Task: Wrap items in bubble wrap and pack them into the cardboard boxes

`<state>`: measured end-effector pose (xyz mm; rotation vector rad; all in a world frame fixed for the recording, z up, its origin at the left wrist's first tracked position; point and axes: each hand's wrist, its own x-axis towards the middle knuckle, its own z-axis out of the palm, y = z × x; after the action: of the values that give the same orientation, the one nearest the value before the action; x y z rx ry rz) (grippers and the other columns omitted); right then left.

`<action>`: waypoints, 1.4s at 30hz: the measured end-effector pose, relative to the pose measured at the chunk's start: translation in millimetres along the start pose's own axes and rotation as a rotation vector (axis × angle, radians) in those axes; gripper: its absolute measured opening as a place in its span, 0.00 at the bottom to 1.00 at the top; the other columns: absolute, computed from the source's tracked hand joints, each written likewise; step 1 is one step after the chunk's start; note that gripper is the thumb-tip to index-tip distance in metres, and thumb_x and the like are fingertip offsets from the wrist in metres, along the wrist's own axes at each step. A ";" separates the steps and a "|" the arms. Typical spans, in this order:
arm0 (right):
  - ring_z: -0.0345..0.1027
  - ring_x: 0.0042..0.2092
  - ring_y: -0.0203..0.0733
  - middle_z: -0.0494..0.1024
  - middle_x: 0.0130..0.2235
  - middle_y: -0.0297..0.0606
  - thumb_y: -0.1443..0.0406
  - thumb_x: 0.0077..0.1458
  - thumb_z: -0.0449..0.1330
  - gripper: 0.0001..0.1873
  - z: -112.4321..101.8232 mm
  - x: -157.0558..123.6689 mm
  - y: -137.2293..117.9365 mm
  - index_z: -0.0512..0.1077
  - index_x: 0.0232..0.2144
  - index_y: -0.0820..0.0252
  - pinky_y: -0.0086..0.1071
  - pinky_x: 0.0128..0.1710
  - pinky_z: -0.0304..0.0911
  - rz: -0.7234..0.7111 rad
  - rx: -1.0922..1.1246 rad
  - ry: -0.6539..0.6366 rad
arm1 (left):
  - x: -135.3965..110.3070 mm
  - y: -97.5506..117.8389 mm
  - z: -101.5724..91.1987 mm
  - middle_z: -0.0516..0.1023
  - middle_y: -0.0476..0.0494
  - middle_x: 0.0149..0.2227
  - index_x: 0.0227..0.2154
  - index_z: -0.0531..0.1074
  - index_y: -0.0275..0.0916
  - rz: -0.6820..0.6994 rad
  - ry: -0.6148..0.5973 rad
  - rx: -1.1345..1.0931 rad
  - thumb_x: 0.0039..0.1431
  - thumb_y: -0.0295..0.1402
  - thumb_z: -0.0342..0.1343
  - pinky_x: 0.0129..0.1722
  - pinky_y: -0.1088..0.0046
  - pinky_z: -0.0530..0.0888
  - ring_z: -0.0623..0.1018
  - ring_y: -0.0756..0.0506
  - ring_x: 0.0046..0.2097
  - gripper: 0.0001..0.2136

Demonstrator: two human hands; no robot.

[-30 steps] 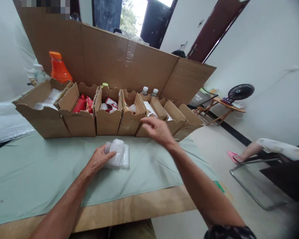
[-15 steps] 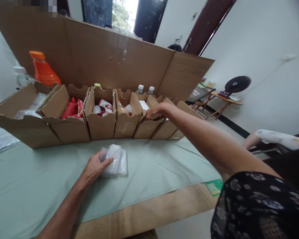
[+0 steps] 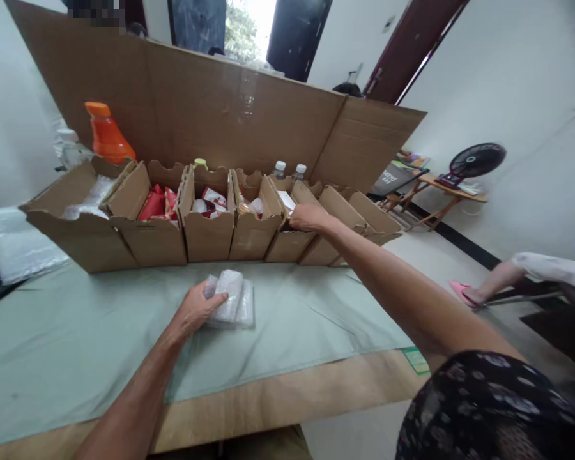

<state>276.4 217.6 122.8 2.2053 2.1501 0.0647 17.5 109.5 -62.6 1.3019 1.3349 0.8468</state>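
My left hand (image 3: pixel 201 305) grips a folded bundle of bubble wrap (image 3: pixel 233 300) at its left side, thumb on top. The bundle rests on the pale green cloth (image 3: pixel 297 319). My right hand (image 3: pixel 309 218) reaches over the front of a cardboard bin (image 3: pixel 287 246), the fifth from the left, and its fingertips are hidden inside. A white flat item (image 3: pixel 286 200) shows in that bin, just behind the hand. Whether the right fingers hold anything is out of sight.
Other cardboard bins stand in a row, holding clear plastic wrap (image 3: pixel 93 197), red packets (image 3: pixel 159 203) and mixed packets (image 3: pixel 215 199). Behind them are an orange bottle (image 3: pixel 109 135), white-capped bottles (image 3: pixel 279 168) and a tall cardboard panel (image 3: pixel 196 108). A seated person's leg (image 3: pixel 496 281) shows at right.
The view has turned a little to the left, so everything sits further right. My left hand stays on the bubble wrap, and my right hand remains in the same bin.
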 end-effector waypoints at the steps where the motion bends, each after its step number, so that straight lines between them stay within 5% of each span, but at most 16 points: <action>1: 0.80 0.43 0.58 0.84 0.40 0.61 0.59 0.62 0.63 0.18 -10.3 -11.4 1.8 0.81 0.38 0.72 0.40 0.41 0.69 0.044 -0.019 0.035 | 0.3 -0.7 -1.1 0.82 0.41 0.31 0.34 0.79 0.37 -0.004 0.004 -0.012 0.40 0.47 0.64 0.36 0.65 0.71 0.78 0.38 0.35 0.20; 4: 0.78 0.43 0.54 0.84 0.42 0.58 0.58 0.69 0.53 0.22 -44.7 -54.2 13.0 0.82 0.41 0.70 0.42 0.41 0.67 0.113 -0.023 0.323 | 2.0 -6.0 -2.6 0.81 0.42 0.32 0.32 0.78 0.37 -0.023 0.028 -0.067 0.39 0.44 0.66 0.36 0.66 0.70 0.77 0.39 0.36 0.19; 5: 0.78 0.39 0.49 0.84 0.38 0.53 0.57 0.68 0.55 0.21 -52.5 -69.4 16.1 0.82 0.39 0.67 0.40 0.39 0.66 0.080 0.063 0.528 | 2.7 -8.4 -2.2 0.81 0.43 0.32 0.32 0.78 0.37 -0.032 0.041 -0.091 0.39 0.44 0.67 0.36 0.67 0.69 0.77 0.39 0.36 0.18; 8: 0.75 0.34 0.42 0.84 0.35 0.43 0.57 0.63 0.61 0.14 -42.1 -110.3 9.2 0.83 0.38 0.60 0.36 0.36 0.66 -0.151 0.352 0.847 | 4.4 -13.4 0.8 0.80 0.44 0.32 0.33 0.77 0.37 -0.048 0.090 -0.175 0.38 0.42 0.68 0.36 0.68 0.69 0.77 0.40 0.37 0.19; 10: 0.77 0.38 0.44 0.85 0.42 0.44 0.59 0.61 0.63 0.14 -2.6 -128.7 -14.6 0.82 0.44 0.61 0.38 0.40 0.69 -0.286 0.483 0.787 | 4.9 -13.8 1.9 0.80 0.44 0.34 0.35 0.76 0.37 -0.040 0.110 -0.248 0.38 0.43 0.70 0.38 0.68 0.71 0.78 0.40 0.38 0.21; 14: 0.77 0.50 0.54 0.84 0.49 0.51 0.63 0.61 0.63 0.17 101.5 -144.3 -88.6 0.79 0.50 0.64 0.47 0.53 0.69 -0.304 0.533 0.219 | 5.6 -11.1 -2.0 0.82 0.41 0.36 0.39 0.75 0.38 -0.014 0.065 -0.414 0.45 0.60 0.62 0.40 0.65 0.74 0.80 0.37 0.40 0.30; 15: 0.77 0.51 0.56 0.84 0.51 0.53 0.64 0.59 0.64 0.17 120.4 -147.0 -104.3 0.79 0.50 0.64 0.47 0.54 0.69 -0.312 0.533 0.177 | 5.9 -10.6 -3.3 0.82 0.39 0.35 0.40 0.76 0.37 -0.017 0.046 -0.446 0.46 0.65 0.57 0.39 0.64 0.74 0.80 0.37 0.40 0.33; 18: 0.78 0.51 0.52 0.84 0.51 0.48 0.66 0.57 0.66 0.18 143.1 -155.8 -124.7 0.79 0.51 0.61 0.42 0.53 0.69 -0.367 0.535 0.118 | 6.4 -11.1 -4.0 0.81 0.38 0.34 0.41 0.76 0.35 -0.055 0.037 -0.481 0.41 0.65 0.63 0.37 0.65 0.73 0.80 0.37 0.38 0.37; 22: 0.79 0.37 0.40 0.86 0.37 0.33 0.65 0.60 0.63 0.10 101.4 -143.8 -94.9 0.82 0.42 0.55 0.30 0.38 0.68 -0.604 0.596 -0.110 | 4.7 -11.0 -0.6 0.81 0.41 0.35 0.42 0.75 0.34 -0.103 0.059 -0.466 0.33 0.51 0.74 0.35 0.69 0.71 0.78 0.41 0.35 0.35; 25: 0.78 0.40 0.40 0.86 0.42 0.37 0.65 0.67 0.55 0.14 42.1 -91.9 -61.0 0.81 0.42 0.57 0.30 0.40 0.67 -0.528 0.484 0.106 | 1.6 -8.1 -1.1 0.82 0.39 0.35 0.42 0.76 0.34 -0.136 -0.004 -0.470 0.34 0.48 0.74 0.34 0.68 0.71 0.79 0.41 0.34 0.32; 27: 0.76 0.46 0.45 0.85 0.48 0.42 0.66 0.69 0.51 0.18 7.2 -39.9 -47.2 0.80 0.49 0.57 0.35 0.43 0.65 -0.375 0.074 0.289 | -0.1 -5.9 -2.4 0.83 0.38 0.37 0.42 0.77 0.34 -0.142 -0.032 -0.448 0.35 0.46 0.73 0.36 0.67 0.71 0.79 0.39 0.36 0.31; 29: 0.72 0.53 0.52 0.83 0.52 0.47 0.69 0.65 0.55 0.17 -12.5 13.9 -44.3 0.81 0.49 0.59 0.40 0.48 0.62 -0.350 -0.260 0.260 | -0.9 -4.6 -3.6 0.83 0.37 0.40 0.44 0.77 0.33 -0.127 -0.039 -0.369 0.36 0.46 0.72 0.40 0.66 0.72 0.80 0.37 0.40 0.31; 32: 0.69 0.56 0.55 0.83 0.51 0.52 0.71 0.57 0.62 0.14 -9.0 76.5 -56.5 0.82 0.45 0.63 0.43 0.53 0.56 -0.400 -0.383 0.176 | -0.7 -4.6 -5.1 0.83 0.37 0.44 0.47 0.76 0.33 -0.090 -0.084 -0.245 0.39 0.46 0.69 0.46 0.64 0.71 0.79 0.35 0.46 0.32; 35: 0.72 0.52 0.54 0.85 0.45 0.52 0.69 0.54 0.65 0.10 13.3 109.3 -73.5 0.84 0.39 0.63 0.42 0.53 0.54 -0.413 -0.440 0.097 | 0.3 -5.8 -6.6 0.82 0.37 0.45 0.48 0.76 0.34 -0.079 -0.171 -0.229 0.41 0.46 0.68 0.48 0.64 0.70 0.78 0.35 0.47 0.31; 38: 0.75 0.48 0.53 0.85 0.41 0.52 0.68 0.56 0.63 0.12 20.1 118.4 -77.7 0.84 0.40 0.63 0.42 0.52 0.55 -0.376 -0.453 0.076 | 0.6 -5.9 -7.5 0.82 0.39 0.41 0.45 0.77 0.34 -0.074 -0.209 -0.238 0.41 0.44 0.68 0.45 0.65 0.70 0.78 0.38 0.43 0.28; 42: 0.77 0.50 0.55 0.84 0.47 0.56 0.71 0.59 0.57 0.18 -13.6 91.4 -57.3 0.81 0.48 0.67 0.44 0.53 0.57 -0.295 -0.451 0.161 | -1.6 -2.5 -5.4 0.80 0.43 0.34 0.38 0.77 0.35 -0.111 -0.123 -0.345 0.38 0.42 0.67 0.36 0.69 0.67 0.75 0.43 0.35 0.23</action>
<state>220.7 310.6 131.0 1.6716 2.2362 0.6595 11.4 108.5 -63.6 0.9851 1.0964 0.8614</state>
